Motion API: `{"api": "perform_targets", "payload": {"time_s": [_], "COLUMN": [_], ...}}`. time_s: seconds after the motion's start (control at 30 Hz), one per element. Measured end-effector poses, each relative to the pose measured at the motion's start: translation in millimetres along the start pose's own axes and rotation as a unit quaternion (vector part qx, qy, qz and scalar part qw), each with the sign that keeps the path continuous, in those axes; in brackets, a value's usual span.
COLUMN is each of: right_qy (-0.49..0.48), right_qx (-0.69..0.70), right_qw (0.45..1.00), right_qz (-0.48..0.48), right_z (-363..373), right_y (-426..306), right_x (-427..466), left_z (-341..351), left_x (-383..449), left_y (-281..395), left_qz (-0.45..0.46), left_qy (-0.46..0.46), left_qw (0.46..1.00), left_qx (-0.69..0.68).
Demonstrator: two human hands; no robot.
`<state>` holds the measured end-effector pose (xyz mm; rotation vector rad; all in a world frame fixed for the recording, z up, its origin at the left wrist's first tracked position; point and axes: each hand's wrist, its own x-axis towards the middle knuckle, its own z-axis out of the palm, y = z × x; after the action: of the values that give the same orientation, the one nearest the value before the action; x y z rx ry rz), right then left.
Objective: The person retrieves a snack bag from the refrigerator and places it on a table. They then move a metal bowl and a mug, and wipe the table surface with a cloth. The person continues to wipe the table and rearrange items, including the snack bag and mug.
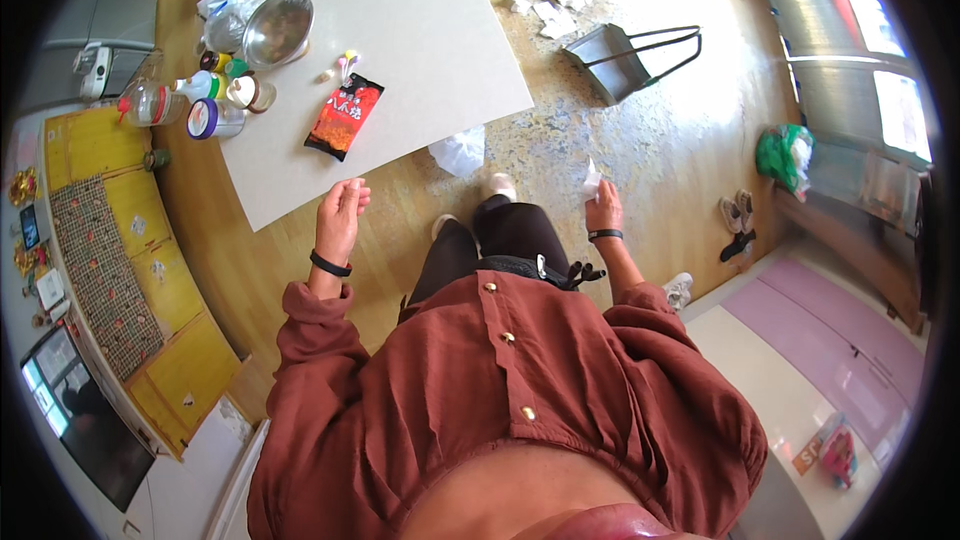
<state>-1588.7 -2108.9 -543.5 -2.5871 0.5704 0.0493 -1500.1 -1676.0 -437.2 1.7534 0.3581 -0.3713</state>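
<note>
My right hand (606, 211) grips a crumpled white tissue or scrap (592, 181), held over the worn floor to the right of my legs. My left hand (341, 216) is beside the near edge of a pale tabletop (405, 22), its fingers curled in and no object showing in them. Past that hand, a red and black snack packet (345, 118) lies on the table. Beneath the table edge a white plastic bag (459, 150) sits near my feet. A dark dustpan (611, 64) with a long looped handle rests on the floor ahead to the right.
Scattered white paper scraps (556, 4) litter the floor beyond the table. A metal bowl (279, 28), several jars and a bottle (152, 105) crowd the table's left side. Yellow cabinets (161, 277) stand left; shoes (736, 211) and a green bag (780, 154) are right.
</note>
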Motion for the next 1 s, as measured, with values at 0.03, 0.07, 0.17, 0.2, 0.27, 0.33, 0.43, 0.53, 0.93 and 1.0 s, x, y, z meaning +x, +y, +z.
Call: {"api": "perform_targets", "payload": {"time_s": [0.03, 0.07, 0.17, 0.2, 0.27, 0.33, 0.43, 0.53, 0.93, 1.0], "right_qy": [-0.005, 0.006, -0.03, -0.015, -0.043, -0.08, -0.088, -0.091, -0.045, -0.047], "right_qx": [0.004, 0.013, 0.054, 0.085, 0.085, 0.094, 0.115, 0.068, -0.07, -0.031], "right_qw": [1.0, 1.0, 0.998, 0.994, 0.991, 0.985, 0.973, 0.987, 0.973, 0.955], "right_qz": [-0.001, -0.02, -0.033, -0.059, -0.093, -0.117, -0.177, -0.112, -0.216, -0.29], "right_z": [2.1, 2.0, 7.1, 9.9, 7.2, 8.2, -7.6, -44.8, -99.8, -82.9], "right_y": [-1.8, -2.9, -14.4, -16.3, -15.7, -2.5, 33.4, 81.0, 130.4, 86.4], "right_x": [6.2, 11.9, 50.3, 67.5, 99.0, 135.7, 196.9, 259.4, 522.5, 539.2], "left_z": [1.2, 5.5, 24.8, 38.5, 68.8, 110.1, 185.2, 257.4, 337.3, 329.3], "left_x": [-3.4, -8.5, -18.9, -20.2, -13.9, -0.8, 38.8, 78.4, 171.7, 191.4], "left_y": [3.1, 2.1, -8.7, -6.9, -0.3, 17.1, 53.7, 98.4, 183.2, 188.1], "left_qz": [-0.002, -0.024, -0.086, -0.104, -0.13, -0.144, -0.153, -0.129, -0.09, -0.087], "left_qy": [0.019, 0.028, 0.044, 0.048, 0.051, 0.066, 0.074, 0.027, 0.185, 0.208], "left_qw": [1.0, 0.999, 0.995, 0.993, 0.989, 0.985, 0.982, 0.984, 0.973, 0.963], "left_qx": [0.008, -0.001, -0.028, -0.041, -0.056, -0.062, -0.082, -0.116, -0.101, -0.146]}}
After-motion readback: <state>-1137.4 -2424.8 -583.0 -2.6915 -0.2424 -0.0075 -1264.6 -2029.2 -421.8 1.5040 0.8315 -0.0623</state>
